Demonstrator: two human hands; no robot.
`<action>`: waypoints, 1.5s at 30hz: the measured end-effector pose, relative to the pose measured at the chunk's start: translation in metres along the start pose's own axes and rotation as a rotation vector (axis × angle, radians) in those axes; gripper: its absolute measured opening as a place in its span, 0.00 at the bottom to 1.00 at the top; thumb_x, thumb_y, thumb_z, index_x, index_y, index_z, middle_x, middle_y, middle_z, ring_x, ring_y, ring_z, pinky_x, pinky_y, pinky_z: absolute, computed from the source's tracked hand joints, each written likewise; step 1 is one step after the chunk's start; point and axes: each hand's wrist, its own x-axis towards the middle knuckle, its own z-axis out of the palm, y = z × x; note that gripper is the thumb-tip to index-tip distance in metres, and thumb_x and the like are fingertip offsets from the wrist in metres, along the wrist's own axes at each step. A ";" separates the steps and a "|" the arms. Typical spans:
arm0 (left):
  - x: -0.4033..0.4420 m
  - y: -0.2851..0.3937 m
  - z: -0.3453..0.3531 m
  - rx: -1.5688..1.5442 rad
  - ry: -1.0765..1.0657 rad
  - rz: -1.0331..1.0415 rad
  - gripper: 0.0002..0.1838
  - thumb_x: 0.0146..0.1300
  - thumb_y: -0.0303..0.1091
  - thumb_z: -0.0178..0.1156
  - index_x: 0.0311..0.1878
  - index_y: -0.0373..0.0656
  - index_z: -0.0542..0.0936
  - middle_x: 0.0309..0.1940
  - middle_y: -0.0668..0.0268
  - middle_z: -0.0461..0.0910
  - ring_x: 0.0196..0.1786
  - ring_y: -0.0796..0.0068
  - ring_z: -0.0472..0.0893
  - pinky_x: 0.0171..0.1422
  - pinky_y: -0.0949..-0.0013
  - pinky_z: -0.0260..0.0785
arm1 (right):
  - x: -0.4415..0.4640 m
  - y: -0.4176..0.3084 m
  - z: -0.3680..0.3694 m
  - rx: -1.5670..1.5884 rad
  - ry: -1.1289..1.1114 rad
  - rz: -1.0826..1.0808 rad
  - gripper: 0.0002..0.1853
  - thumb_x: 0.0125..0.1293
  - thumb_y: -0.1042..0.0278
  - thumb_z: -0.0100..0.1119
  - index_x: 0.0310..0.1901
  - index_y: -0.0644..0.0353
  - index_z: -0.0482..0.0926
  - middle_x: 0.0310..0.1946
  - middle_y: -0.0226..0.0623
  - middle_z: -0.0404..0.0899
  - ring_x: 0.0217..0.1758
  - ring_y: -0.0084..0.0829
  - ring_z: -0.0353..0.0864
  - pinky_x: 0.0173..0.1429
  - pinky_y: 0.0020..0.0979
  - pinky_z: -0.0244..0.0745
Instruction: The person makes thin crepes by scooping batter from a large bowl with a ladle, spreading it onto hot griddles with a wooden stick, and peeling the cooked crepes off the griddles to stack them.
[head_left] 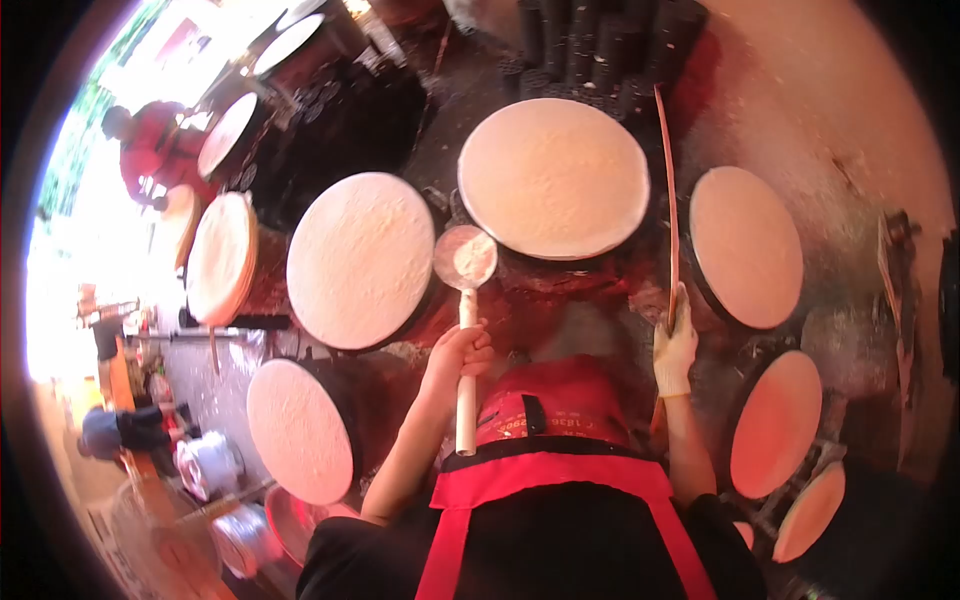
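Observation:
My left hand (462,356), bare, is closed around the pale pipe-like handle of a ladle (465,257). A clump of white batter or dough lies in the ladle's round bowl, between two round griddles. On the far griddle (553,178) and the left griddle (360,260), pale thin flatbreads cover the tops. My right hand (676,347) wears a light glove and grips a long thin wooden stick (666,180), which points up and away. To that hand's right is another griddle with a pale flatbread (747,247).
More covered griddles stand at lower left (300,430) and lower right (776,424). A stack of round flatbreads (222,258) sits at left. Black cylindrical briquettes (600,45) stand at the back. A person in red (155,150) and another person (125,430) are at left. Metal pails (208,465) stand low left.

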 end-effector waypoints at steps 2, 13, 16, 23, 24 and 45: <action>-0.011 -0.003 -0.023 -0.045 0.083 0.112 0.08 0.68 0.25 0.52 0.50 0.40 0.70 0.26 0.70 0.65 0.20 0.87 0.60 0.17 0.83 0.49 | 0.032 -0.030 0.023 -0.009 -0.129 -0.099 0.17 0.69 0.67 0.53 0.58 0.57 0.75 0.49 0.51 0.81 0.49 0.54 0.81 0.50 0.43 0.76; -0.053 0.002 -0.053 -0.632 0.093 0.458 0.09 0.73 0.25 0.46 0.52 0.34 0.68 0.26 0.71 0.59 0.20 0.86 0.57 0.15 0.83 0.50 | 0.107 -0.173 0.207 -0.590 -0.728 -0.720 0.38 0.60 0.43 0.62 0.66 0.55 0.65 0.50 0.46 0.79 0.44 0.46 0.84 0.45 0.41 0.80; -0.059 -0.012 -0.040 -0.761 0.087 0.517 0.09 0.73 0.25 0.45 0.52 0.34 0.67 0.27 0.70 0.59 0.21 0.85 0.58 0.15 0.82 0.52 | 0.131 -0.158 0.201 -0.517 -0.736 -0.812 0.28 0.62 0.47 0.62 0.57 0.58 0.73 0.44 0.46 0.81 0.42 0.47 0.84 0.44 0.42 0.80; -0.057 -0.014 -0.017 -0.875 0.084 0.577 0.09 0.74 0.25 0.43 0.53 0.33 0.67 0.27 0.70 0.59 0.21 0.85 0.58 0.15 0.82 0.53 | 0.245 -0.138 0.169 0.306 -0.929 -0.409 0.13 0.63 0.64 0.60 0.46 0.61 0.83 0.40 0.41 0.86 0.41 0.33 0.84 0.50 0.32 0.77; -0.056 -0.012 -0.017 -0.860 0.065 0.580 0.10 0.75 0.26 0.43 0.54 0.33 0.67 0.27 0.70 0.60 0.21 0.85 0.59 0.15 0.81 0.54 | 0.265 -0.139 0.151 0.397 -0.862 -0.415 0.12 0.64 0.66 0.59 0.45 0.62 0.83 0.39 0.38 0.85 0.41 0.29 0.83 0.51 0.31 0.77; -0.059 0.023 -0.022 -0.650 0.110 0.527 0.12 0.72 0.25 0.46 0.56 0.33 0.67 0.29 0.69 0.63 0.20 0.87 0.59 0.14 0.84 0.51 | 0.240 -0.214 0.194 -0.097 -0.834 -0.517 0.13 0.60 0.63 0.57 0.39 0.62 0.83 0.32 0.54 0.83 0.36 0.48 0.83 0.43 0.43 0.76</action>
